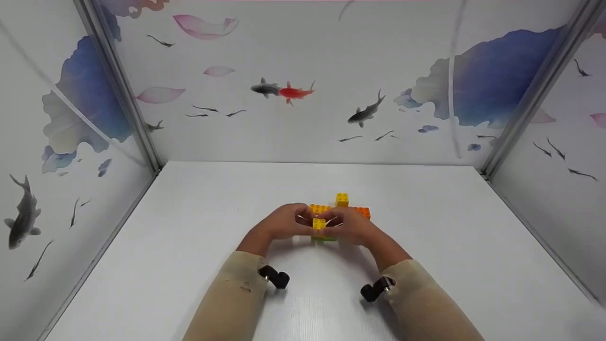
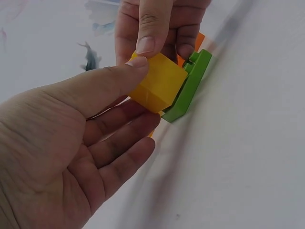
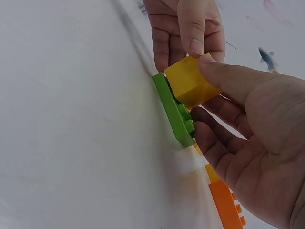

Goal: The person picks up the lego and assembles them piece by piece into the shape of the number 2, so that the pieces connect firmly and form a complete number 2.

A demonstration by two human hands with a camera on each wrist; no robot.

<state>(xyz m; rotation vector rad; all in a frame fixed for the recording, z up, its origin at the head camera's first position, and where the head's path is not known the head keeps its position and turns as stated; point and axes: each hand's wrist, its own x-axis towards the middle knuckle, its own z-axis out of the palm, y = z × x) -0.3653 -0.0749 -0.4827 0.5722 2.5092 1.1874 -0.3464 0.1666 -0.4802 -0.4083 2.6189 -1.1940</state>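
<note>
Between both hands, a yellow building block [image 1: 319, 223] is held over one end of a green building block [image 2: 194, 88]. My left hand [image 1: 286, 222] pinches the yellow block from the left, thumb on its near face. From the right, my right hand [image 1: 351, 226] pinches the same block, the two thumb tips close together. In the right wrist view, the yellow block [image 3: 188, 81] sits tilted against the green block [image 3: 172, 112], whose free studs show beside it. Whether the two are fully joined I cannot tell.
Just beyond the hands lie a wider yellow studded block [image 1: 320, 208], a small yellow block [image 1: 342, 199] and an orange block [image 1: 363, 212]. The white tabletop [image 1: 213, 213] extends around them, with printed panels [image 1: 303, 132] at the back and sides.
</note>
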